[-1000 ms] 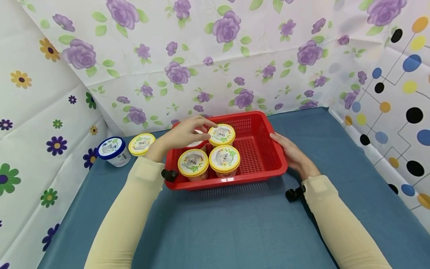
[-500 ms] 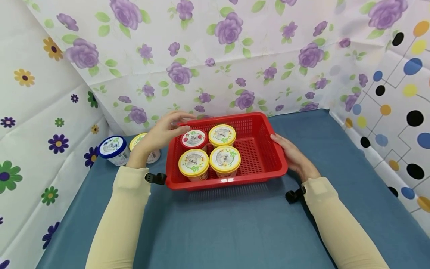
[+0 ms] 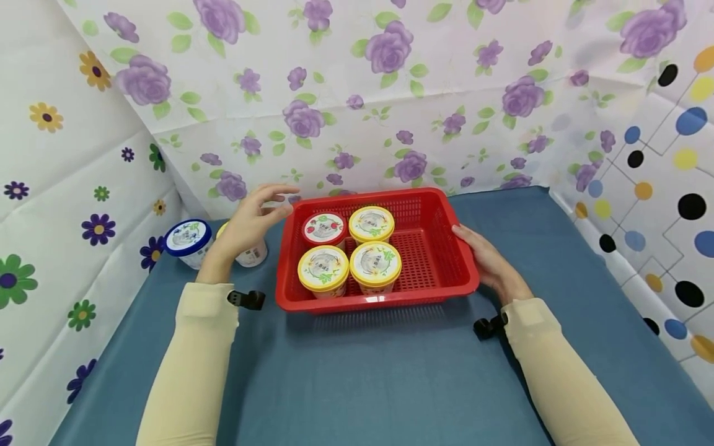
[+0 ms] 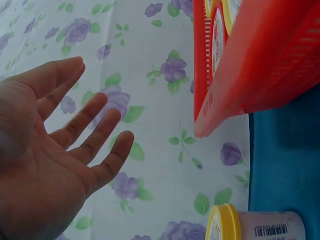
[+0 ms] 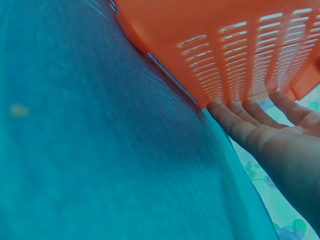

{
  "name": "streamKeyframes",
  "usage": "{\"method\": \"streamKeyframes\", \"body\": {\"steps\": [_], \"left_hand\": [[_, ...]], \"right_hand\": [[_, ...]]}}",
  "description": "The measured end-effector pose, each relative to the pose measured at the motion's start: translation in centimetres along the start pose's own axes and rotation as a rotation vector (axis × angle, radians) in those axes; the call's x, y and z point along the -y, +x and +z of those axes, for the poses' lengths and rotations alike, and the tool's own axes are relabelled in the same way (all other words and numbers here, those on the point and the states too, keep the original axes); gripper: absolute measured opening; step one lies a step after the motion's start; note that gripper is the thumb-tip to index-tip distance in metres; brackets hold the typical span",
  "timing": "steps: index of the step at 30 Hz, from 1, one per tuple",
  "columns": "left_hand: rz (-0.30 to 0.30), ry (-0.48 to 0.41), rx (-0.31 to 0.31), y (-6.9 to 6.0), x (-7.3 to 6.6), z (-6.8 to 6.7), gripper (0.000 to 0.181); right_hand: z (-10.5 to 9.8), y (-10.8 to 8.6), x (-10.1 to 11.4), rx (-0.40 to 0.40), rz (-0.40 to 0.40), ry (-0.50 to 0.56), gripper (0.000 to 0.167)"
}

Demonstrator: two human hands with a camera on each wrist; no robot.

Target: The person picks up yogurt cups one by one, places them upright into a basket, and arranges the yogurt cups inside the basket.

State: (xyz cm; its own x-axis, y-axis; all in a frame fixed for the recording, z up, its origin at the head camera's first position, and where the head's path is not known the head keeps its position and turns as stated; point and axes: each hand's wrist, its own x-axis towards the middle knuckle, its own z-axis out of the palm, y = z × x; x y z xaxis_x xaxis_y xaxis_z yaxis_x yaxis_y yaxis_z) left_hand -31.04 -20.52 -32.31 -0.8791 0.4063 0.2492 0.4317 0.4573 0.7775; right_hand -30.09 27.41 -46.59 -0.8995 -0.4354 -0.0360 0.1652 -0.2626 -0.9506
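A red plastic basket [image 3: 424, 248] sits on the blue cloth in the head view. Inside its left part stand one red-lidded tub [image 3: 325, 228] and three yellow-lidded tubs [image 3: 375, 263]. My left hand [image 3: 245, 223] hovers just left of the basket, fingers spread and holding nothing; the left wrist view shows its palm bare. Below and behind it, a yellow-lidded tub [image 3: 251, 255] is partly hidden by the hand. My right hand [image 3: 488, 260] touches the basket's right end; in the right wrist view its fairly straight fingers [image 5: 235, 122] rest against the slotted wall.
At the far left stands a blue-lidded tub [image 3: 189, 241], tilted in view and beside the yellow-lidded one. Floral cloth walls [image 3: 346, 74] close off the back and left, a dotted one [image 3: 641, 204] the right. Blue cloth [image 3: 362, 365] stretches in front of the basket.
My left hand has withdrawn leftward from above the tubs in the basket to outside its left rim, uncovering the red-lidded tub. The right hand has stayed at the basket's right end.
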Motion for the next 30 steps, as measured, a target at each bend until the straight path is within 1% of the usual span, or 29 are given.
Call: {"method": "streamKeyframes", "body": {"steps": [3, 5, 7, 12, 16, 20, 25, 30], "left_hand": [[-0.006, 0.004, -0.01, -0.1, 0.2, -0.2, 0.043], [-0.01, 0.015, -0.027, -0.2, 0.4, -0.3, 0.043], [-0.015, 0.039, -0.066, -0.4, 0.6, -0.4, 0.042], [-0.022, 0.096, -0.193, -0.7, 1.2, -0.6, 0.039], [-0.029, 0.087, -0.255, -0.9, 1.6, -0.7, 0.039], [-0.06, 0.074, -0.289, -1.2, 2.0, -0.9, 0.04], [-0.101, 0.076, -0.309, -1.7, 2.4, -1.1, 0.041], [-0.103, 0.095, -0.329, -2.4, 3.2, -1.1, 0.042]], "right_hand": [[-0.1, -0.2, -0.1, -0.009, 0.006, 0.003, 0.058], [-0.1, -0.2, -0.2, -0.019, 0.01, 0.0, 0.058], [-0.1, -0.2, -0.2, -0.028, 0.012, -0.005, 0.058], [0.0, -0.2, -0.2, -0.034, 0.006, -0.017, 0.058], [0.0, -0.2, -0.2, -0.023, -0.003, -0.016, 0.058], [0.0, -0.1, -0.2, -0.008, -0.007, -0.011, 0.057], [0.1, -0.1, -0.2, -0.01, -0.008, -0.012, 0.057], [0.1, 0.0, -0.2, -0.016, -0.009, -0.02, 0.056]]}}
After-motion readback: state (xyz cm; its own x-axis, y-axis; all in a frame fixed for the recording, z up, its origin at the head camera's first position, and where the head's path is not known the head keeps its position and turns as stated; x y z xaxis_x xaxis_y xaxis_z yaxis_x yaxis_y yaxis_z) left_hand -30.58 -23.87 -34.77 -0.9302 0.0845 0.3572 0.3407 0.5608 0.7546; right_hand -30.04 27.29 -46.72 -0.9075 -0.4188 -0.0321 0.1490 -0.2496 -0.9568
